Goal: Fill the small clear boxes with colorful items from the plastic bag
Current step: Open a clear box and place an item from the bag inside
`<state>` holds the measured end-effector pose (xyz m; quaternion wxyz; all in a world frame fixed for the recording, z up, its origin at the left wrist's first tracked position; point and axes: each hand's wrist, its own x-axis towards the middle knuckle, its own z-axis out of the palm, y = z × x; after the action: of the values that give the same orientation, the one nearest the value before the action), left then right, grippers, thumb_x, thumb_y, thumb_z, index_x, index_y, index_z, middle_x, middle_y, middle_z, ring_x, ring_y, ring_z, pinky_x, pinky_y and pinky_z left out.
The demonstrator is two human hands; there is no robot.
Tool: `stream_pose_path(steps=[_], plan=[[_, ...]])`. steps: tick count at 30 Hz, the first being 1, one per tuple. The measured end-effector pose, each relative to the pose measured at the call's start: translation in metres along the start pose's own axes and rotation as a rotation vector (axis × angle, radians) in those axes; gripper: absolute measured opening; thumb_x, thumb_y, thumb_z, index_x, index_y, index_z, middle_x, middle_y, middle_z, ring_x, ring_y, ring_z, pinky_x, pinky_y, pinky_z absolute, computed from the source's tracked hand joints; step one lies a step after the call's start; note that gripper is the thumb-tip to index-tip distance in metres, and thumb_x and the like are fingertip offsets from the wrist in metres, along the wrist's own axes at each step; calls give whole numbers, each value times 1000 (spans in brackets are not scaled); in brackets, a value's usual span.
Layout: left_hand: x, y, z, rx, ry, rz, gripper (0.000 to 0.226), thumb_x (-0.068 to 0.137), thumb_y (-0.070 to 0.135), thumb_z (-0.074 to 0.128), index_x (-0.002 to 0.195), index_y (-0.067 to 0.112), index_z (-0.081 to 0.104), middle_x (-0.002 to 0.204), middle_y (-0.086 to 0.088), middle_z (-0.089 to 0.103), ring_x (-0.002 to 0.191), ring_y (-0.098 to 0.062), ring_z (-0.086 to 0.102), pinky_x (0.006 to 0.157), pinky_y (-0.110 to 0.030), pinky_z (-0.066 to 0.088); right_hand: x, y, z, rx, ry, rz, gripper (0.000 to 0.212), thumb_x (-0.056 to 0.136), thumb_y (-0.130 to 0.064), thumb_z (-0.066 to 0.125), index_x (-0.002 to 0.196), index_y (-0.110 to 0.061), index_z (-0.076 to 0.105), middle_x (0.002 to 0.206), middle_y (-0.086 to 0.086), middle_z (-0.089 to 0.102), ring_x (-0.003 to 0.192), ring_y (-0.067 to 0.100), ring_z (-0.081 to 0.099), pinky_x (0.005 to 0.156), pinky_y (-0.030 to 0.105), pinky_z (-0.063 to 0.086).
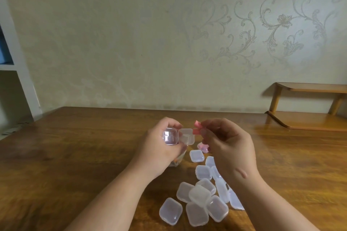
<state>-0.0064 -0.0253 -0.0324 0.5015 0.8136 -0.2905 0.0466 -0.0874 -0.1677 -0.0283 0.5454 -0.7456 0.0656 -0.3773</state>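
Left hand (159,144) grips open box (178,136); right hand (229,146) pinches pink pieces (197,127) beside it; one pink-filled box (203,147) apparently done; pile of empty boxes (199,199) left.

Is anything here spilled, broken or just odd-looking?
Nothing looks broken or spilled. The only untidy part is the clear boxes on the table: they lie in a loose heap, some tilted and overlapping. The left hand holds an open box; the right hand pinches pink pieces.
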Motion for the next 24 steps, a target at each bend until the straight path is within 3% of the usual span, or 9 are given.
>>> stream_pose_path(steps=[6, 10, 13, 15, 18, 19, 24], plan=[[-2, 2, 2, -33, 0, -5, 35, 78, 31, 82, 102, 39, 59, 104, 22, 60, 94, -8, 59, 57, -11, 51, -3, 8, 5, -323, -120, -136, 21, 84, -20, 74, 84, -40, 69, 75, -28, 66, 75, -4, 59, 60, 12, 46], [-1, 0, 2, -64, 5, -28, 34, 77, 31, 83, 101, 39, 60, 104, 20, 62, 96, -10, 60, 64, -22, 58, -2, 15, 9, -470, -49, -253, 12, 84, -29, 74, 94, -35, 76, 91, -23, 56, 85, 0, 56, 65, 20, 50], [-1, 0, 0, -94, 6, -45, 34, 77, 31, 83, 101, 39, 60, 104, 21, 60, 97, -10, 60, 63, -23, 59, -2, 15, 10, -511, -36, -222, 19, 84, -42, 68, 100, -36, 77, 90, -18, 52, 82, 2, 53, 66, 25, 52], [-2, 1, 0, -109, 2, -55, 36, 77, 30, 83, 102, 39, 60, 105, 20, 60, 98, -11, 60, 65, -24, 61, -2, 14, 11, -494, -48, -193, 21, 84, -47, 66, 97, -35, 77, 89, -18, 53, 82, 1, 53, 65, 21, 50], [-2, 1, 0, -139, -17, -64, 37, 77, 23, 83, 102, 39, 61, 107, 17, 62, 101, -13, 60, 72, -32, 62, -2, 13, 14, -415, -7, -102, 8, 81, -40, 74, 86, -35, 70, 87, -16, 57, 79, -5, 52, 58, 11, 43], [-1, 0, 1, -151, -23, -66, 37, 78, 21, 82, 102, 39, 62, 107, 16, 62, 102, -14, 60, 74, -35, 62, -1, 12, 14, -378, 6, -51, 14, 80, -39, 75, 84, -35, 63, 84, -15, 59, 74, -4, 53, 56, 11, 42], [-1, -1, 1, -170, -63, -58, 44, 78, 20, 83, 107, 43, 59, 110, 13, 65, 102, -15, 64, 78, -36, 63, -1, 3, 12, -167, -85, 199, 31, 84, -35, 73, 106, -30, 53, 76, -10, 72, 66, -1, 67, 55, 17, 55]])
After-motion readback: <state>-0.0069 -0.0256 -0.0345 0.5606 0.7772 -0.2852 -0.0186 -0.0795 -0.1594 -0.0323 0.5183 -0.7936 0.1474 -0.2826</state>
